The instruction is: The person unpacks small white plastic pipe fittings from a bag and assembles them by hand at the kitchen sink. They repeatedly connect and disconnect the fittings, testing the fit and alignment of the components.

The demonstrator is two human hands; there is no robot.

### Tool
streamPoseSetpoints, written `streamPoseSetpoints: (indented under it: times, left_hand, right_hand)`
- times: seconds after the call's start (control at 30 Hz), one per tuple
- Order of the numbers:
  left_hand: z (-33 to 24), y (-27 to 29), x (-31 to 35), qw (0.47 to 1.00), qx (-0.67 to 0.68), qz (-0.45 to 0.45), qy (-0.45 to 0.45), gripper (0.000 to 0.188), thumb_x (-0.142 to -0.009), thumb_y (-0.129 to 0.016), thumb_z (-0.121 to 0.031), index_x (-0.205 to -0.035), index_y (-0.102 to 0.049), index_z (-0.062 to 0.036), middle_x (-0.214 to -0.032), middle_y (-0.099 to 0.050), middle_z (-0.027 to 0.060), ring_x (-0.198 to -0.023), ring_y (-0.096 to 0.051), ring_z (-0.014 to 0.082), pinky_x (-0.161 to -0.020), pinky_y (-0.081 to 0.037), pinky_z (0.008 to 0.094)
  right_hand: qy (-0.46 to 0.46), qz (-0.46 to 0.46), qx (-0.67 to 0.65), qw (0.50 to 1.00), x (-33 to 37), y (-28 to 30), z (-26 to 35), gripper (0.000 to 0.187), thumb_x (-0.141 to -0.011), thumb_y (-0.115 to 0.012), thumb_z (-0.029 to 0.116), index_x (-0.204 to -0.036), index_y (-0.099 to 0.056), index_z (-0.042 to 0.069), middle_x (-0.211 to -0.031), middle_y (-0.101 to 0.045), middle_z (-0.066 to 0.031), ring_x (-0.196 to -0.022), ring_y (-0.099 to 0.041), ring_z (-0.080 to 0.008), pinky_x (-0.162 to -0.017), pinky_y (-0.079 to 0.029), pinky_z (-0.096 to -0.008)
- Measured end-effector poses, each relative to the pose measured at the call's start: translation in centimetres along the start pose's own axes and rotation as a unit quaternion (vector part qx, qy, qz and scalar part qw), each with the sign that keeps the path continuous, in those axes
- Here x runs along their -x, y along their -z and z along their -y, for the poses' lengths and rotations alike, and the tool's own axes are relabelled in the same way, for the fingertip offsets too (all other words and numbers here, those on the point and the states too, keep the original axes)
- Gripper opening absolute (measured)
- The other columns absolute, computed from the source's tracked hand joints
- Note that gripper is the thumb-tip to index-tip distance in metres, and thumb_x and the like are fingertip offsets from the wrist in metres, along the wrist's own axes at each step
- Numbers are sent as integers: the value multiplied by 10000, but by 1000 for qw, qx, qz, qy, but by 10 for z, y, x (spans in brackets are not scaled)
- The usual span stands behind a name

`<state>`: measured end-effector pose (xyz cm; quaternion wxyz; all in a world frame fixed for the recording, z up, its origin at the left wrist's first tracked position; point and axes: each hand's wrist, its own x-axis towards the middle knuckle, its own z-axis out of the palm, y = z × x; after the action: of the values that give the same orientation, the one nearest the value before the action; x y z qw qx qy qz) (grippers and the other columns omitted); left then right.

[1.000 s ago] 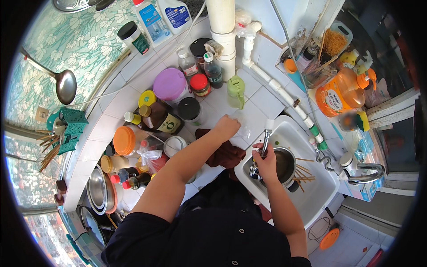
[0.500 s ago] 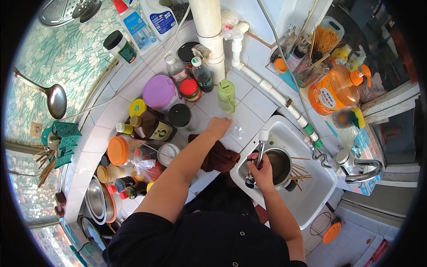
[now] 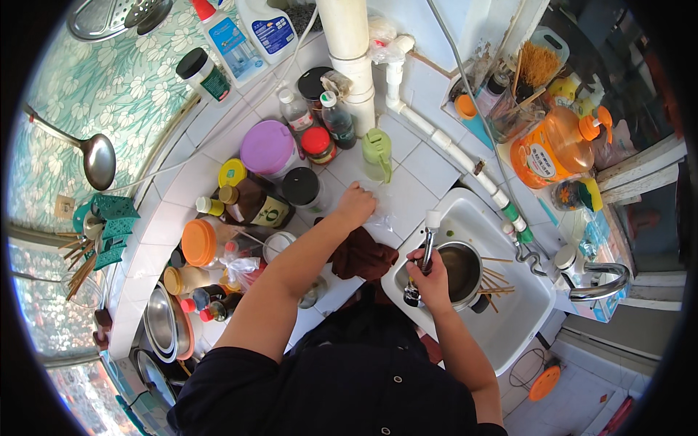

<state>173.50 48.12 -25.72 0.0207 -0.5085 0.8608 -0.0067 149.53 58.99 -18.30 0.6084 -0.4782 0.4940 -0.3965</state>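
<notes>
My left hand (image 3: pixel 356 205) is closed over the tiled counter, its fingers curled down at the edge of a clear plastic bag (image 3: pixel 384 207). Whether they grip the bag is hidden. Just below that hand lies a dark brown cloth (image 3: pixel 366 256). A lidded light-green jug (image 3: pixel 377 152) stands beyond it. Over the sink, my right hand (image 3: pixel 430 282) is wrapped round a slim chrome-and-black tool with a white cylindrical end (image 3: pixel 432 220); its kind is unclear. Beneath and beside this hand sits a metal pot (image 3: pixel 476 272) in the white sink (image 3: pixel 520 330).
Several chopsticks (image 3: pixel 496 282) lie in the sink by the pot. A chrome faucet (image 3: pixel 607 283) is at its right. Jars and bottles crowd the left counter, including a purple-lidded tub (image 3: pixel 266 147). An orange pump bottle (image 3: pixel 547 156) stands on the ledge.
The whole view has shifted slightly. Against the counter, my left hand has moved a little to the left. My right hand keeps its grip on the tool over the sink.
</notes>
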Motion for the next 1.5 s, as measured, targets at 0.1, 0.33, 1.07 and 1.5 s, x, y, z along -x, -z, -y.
streamPoseSetpoints:
  times: [0.1,0.33,1.07,1.5]
  left_hand:
    - [3,-6,2,999,-27,31,13,87,-714,-579,-167,-706,-641,-106,-740,-631,55,-736,-619,201,-810,-382,340]
    - [0,-6,4,997,-26,69,2,105,-729,-548,-138,-755,-644,-105,-790,-641,58,-778,-627,211,-819,-383,336]
    - [13,14,29,973,105,186,90,230,-727,-578,-72,-944,-613,-4,-955,-616,177,-963,-575,357,-858,-459,426]
    - [19,121,51,964,207,38,164,227,-756,-642,-156,-975,-642,-97,-936,-627,124,-855,-604,316,-739,-478,395]
  right_hand:
    - [-7,-2,-5,1000,0,0,0,173,-801,-628,5,-930,-521,49,-852,-569,26,-620,-419,-8,-569,-363,-175]
    - [-6,-1,-7,1000,3,2,-4,179,-800,-626,2,-935,-518,49,-865,-573,20,-637,-436,-10,-588,-379,-181]
    - [-21,32,-4,999,11,-8,-6,194,-797,-632,8,-930,-497,46,-918,-598,-23,-731,-514,-48,-668,-439,-214]
    - [-10,73,-8,997,16,-29,13,174,-808,-623,14,-927,-499,43,-904,-600,-23,-741,-504,-53,-673,-431,-213]
